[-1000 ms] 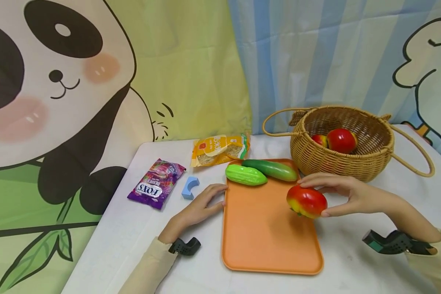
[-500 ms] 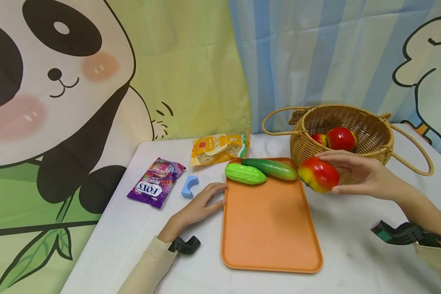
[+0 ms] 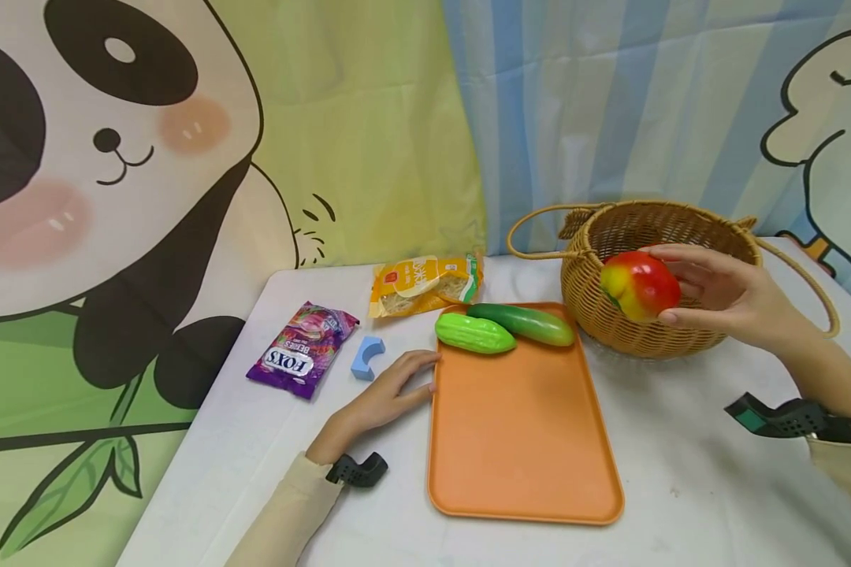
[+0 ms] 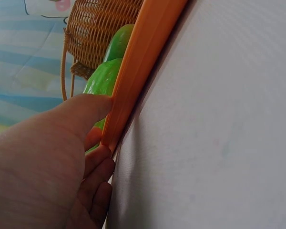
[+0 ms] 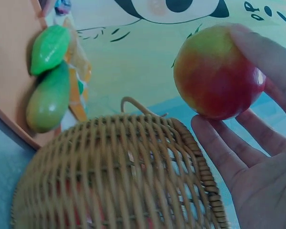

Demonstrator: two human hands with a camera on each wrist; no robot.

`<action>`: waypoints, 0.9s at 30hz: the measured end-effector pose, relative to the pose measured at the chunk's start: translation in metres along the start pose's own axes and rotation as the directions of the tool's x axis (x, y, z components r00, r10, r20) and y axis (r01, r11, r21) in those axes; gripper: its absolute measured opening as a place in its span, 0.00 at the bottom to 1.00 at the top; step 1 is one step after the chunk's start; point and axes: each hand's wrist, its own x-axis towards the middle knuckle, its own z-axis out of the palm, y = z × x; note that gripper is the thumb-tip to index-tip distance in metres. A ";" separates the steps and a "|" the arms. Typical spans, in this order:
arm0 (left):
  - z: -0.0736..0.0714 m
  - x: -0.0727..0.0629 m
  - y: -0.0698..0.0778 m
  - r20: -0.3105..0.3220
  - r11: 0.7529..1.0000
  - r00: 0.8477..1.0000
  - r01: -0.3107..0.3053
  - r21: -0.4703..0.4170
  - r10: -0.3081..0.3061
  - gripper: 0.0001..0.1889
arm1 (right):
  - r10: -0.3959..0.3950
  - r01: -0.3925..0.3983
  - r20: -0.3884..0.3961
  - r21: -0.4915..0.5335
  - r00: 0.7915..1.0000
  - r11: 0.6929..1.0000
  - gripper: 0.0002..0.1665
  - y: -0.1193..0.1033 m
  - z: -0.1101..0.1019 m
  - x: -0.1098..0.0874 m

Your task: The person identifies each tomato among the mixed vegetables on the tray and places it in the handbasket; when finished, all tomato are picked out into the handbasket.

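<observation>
My right hand (image 3: 733, 295) holds a glossy red-and-yellow toy fruit (image 3: 641, 285) between thumb and fingers, raised in front of the wicker basket's (image 3: 620, 335) near rim. In the right wrist view the fruit (image 5: 219, 71) shows round, with green leaf tips at its far side. Relaxed fingers of my left hand (image 3: 383, 398) touch the left edge of the orange tray (image 3: 525, 441); the left wrist view has the thumb at the tray wall (image 4: 138, 62). At the tray's far end lie a light green ridged toy vegetable (image 3: 473, 333) and a dark green toy cucumber (image 3: 525, 323).
Left of the tray are a purple candy bag (image 3: 301, 350) and a blue notched block (image 3: 367, 358). A yellow-orange food packet (image 3: 425, 285) lies behind it. The basket's handle loops (image 3: 539, 228) stick out sideways. Printed curtains (image 3: 369, 134) hang behind the table.
My right hand has carried the toy fruit from over the tray up and to the right, to the basket's rim, now blocking the red fruits inside. The left hand stays at the tray edge.
</observation>
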 end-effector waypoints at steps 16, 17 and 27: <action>-0.001 0.001 0.000 0.011 1.000 1.000 0.024 -0.009 -0.024 0.27 | 0.143 -0.164 -0.109 -0.227 0.984 0.960 0.45 -0.003 -0.025 0.015; -0.001 0.001 0.000 0.014 1.000 1.000 0.027 -0.008 -0.027 0.27 | 0.161 -0.189 -0.126 -0.261 0.979 0.947 0.45 -0.003 -0.026 0.016; -0.001 0.001 0.000 0.018 0.999 0.999 0.036 -0.005 -0.036 0.27 | 0.346 -0.397 -0.197 -0.386 0.917 0.833 0.42 0.000 -0.035 0.020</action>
